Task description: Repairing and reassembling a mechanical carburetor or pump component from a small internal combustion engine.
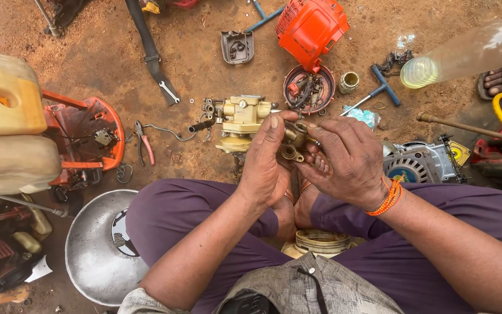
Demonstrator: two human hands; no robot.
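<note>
Small carburettor part (293, 141), held in fingers (274, 125): dull brass-coloured cast metal, grimy. Larger carburettor body (241, 119), far of it: same yellowish metal, matt, with a black rubbery hose end. Engine cover (311, 26), far: bright orange plastic, smooth with ribbed vents. Round dish (91, 247), near left: grey sheet metal, faintly shiny, scuffed. Pliers (144, 141): steel with red plastic grips. Bottle (463, 55), far right: clear plastic. Trousers (169, 212): purple woven cloth. Ground (198, 64): rough reddish dirt.

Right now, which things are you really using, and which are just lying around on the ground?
In use:
left hand
right hand
small brass part held in both
brass pump body just beyond it

Lying about:
pliers
spanner
orange cover
T-handle wrench
plastic bottle
metal dish
</note>
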